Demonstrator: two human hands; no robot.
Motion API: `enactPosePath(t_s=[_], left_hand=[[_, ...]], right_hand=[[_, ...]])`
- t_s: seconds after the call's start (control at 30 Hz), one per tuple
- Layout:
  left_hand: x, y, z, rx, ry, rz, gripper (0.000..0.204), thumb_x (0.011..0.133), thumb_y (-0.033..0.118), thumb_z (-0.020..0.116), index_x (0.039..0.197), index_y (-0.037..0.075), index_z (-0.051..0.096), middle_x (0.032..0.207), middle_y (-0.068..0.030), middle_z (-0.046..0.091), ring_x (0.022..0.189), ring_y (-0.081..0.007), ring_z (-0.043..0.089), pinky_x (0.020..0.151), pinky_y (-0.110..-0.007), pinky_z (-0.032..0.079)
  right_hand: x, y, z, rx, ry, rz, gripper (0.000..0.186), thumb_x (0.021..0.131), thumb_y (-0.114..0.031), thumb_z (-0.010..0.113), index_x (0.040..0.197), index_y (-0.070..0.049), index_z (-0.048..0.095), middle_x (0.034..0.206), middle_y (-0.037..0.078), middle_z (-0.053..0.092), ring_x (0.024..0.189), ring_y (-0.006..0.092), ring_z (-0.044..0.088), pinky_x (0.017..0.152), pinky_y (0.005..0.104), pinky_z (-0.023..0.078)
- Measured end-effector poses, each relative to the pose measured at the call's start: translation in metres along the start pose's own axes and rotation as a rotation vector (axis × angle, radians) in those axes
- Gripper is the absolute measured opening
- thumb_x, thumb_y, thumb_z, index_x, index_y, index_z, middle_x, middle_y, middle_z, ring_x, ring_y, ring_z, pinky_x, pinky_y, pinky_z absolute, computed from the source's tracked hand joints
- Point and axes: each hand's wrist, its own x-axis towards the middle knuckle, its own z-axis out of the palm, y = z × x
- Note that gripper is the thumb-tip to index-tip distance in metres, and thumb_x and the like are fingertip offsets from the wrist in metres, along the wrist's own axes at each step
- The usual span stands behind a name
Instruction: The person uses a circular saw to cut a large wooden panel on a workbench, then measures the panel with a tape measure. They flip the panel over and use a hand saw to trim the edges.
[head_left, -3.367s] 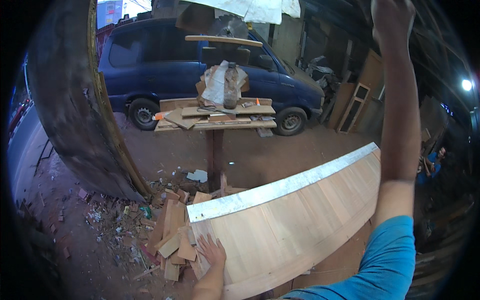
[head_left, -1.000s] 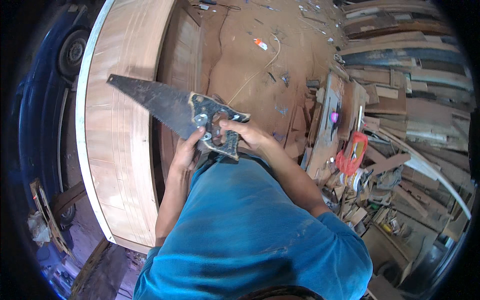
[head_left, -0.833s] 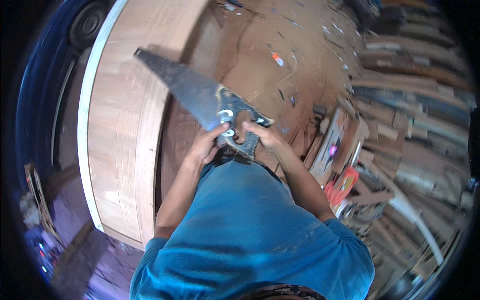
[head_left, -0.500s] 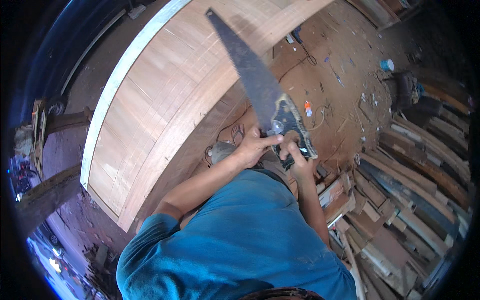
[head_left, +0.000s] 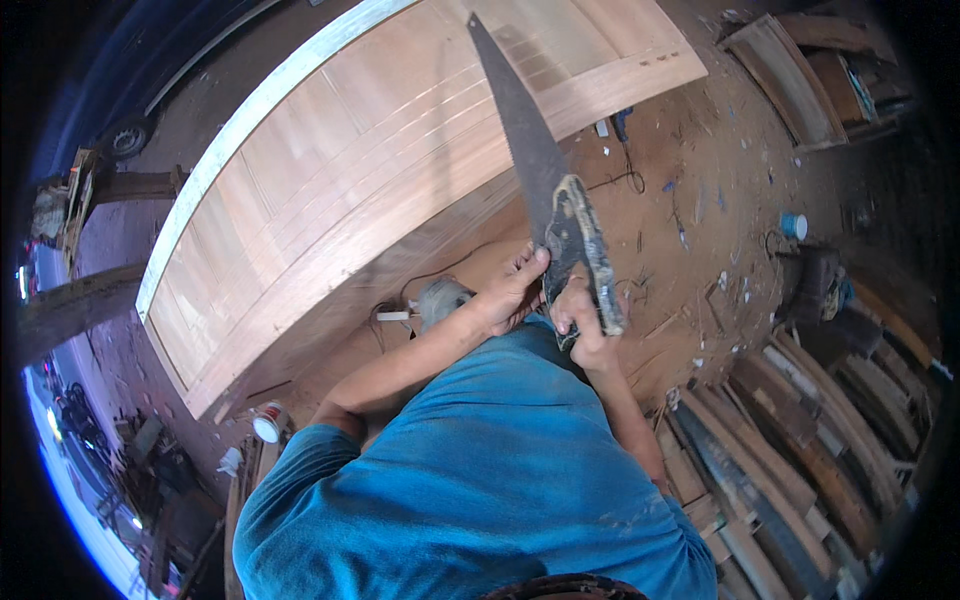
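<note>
A hand saw (head_left: 537,150) with a dark, tapering blade and a worn black handle is held up in front of my body, its tip pointing away. My right hand (head_left: 585,322) wraps round the handle, fingers through its opening. My left hand (head_left: 515,290) is closed at the base of the blade, its thumb pressed where blade and handle meet; the other fingers are partly hidden. Beyond the blade lies a large pale wooden panel (head_left: 330,170) with a light outer edge and slots cut near its far right end.
Stacked wood offcuts (head_left: 800,430) fill the right side. A blue-and-white can (head_left: 793,226) stands on the littered dirt floor (head_left: 700,300). A white container (head_left: 268,422) sits near my left elbow. A wooden frame (head_left: 785,85) is at the far right; a cable (head_left: 632,165) lies beyond the panel.
The saw has turned a little more upright and sits slightly further right. My left thumb has shifted up along the blade's base. The view has moved, showing more of the panel's far end.
</note>
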Motion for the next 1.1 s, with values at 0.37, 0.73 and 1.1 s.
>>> enactPosePath(t_s=[0.37, 0.73, 1.1], left_hand=[[0.163, -0.027, 0.081, -0.117, 0.166, 0.161, 0.057, 0.103, 0.056, 0.045, 0.128, 0.006, 0.055, 0.111, -0.0076, 0.064, 0.096, -0.0159, 0.067, 0.083, -0.035, 0.06], [0.302, 0.075, -0.025, 1.422, 1.199, 0.809, 0.041, 0.101, 0.028, 0.057, 0.132, 0.0, 0.055, 0.125, -0.02, 0.059, 0.119, -0.0341, 0.054, 0.105, -0.044, 0.04], [0.346, 0.11, -0.056, 1.66, 1.584, 0.517, 0.046, 0.097, 0.032, 0.06, 0.134, 0.005, 0.055, 0.142, -0.0216, 0.047, 0.138, -0.039, 0.038, 0.118, -0.056, 0.022]], right_hand=[[0.136, -0.106, -0.111, -0.5, -0.153, -0.065, 0.021, 0.088, -0.016, 0.079, 0.087, 0.0, 0.066, 0.074, 0.002, 0.065, 0.067, 0.008, 0.059, 0.059, 0.0258, 0.047], [0.389, -0.152, -0.146, -0.507, 0.068, -0.216, 0.024, 0.093, -0.026, 0.074, 0.084, -0.005, 0.066, 0.063, -0.002, 0.06, 0.051, 0.0073, 0.053, 0.048, 0.026, 0.041], [0.904, -0.096, -0.04, -0.561, 0.402, -0.515, 0.036, 0.087, -0.026, 0.074, 0.104, 0.005, 0.07, 0.109, 0.022, 0.071, 0.106, 0.0318, 0.067, 0.093, 0.0406, 0.05]])
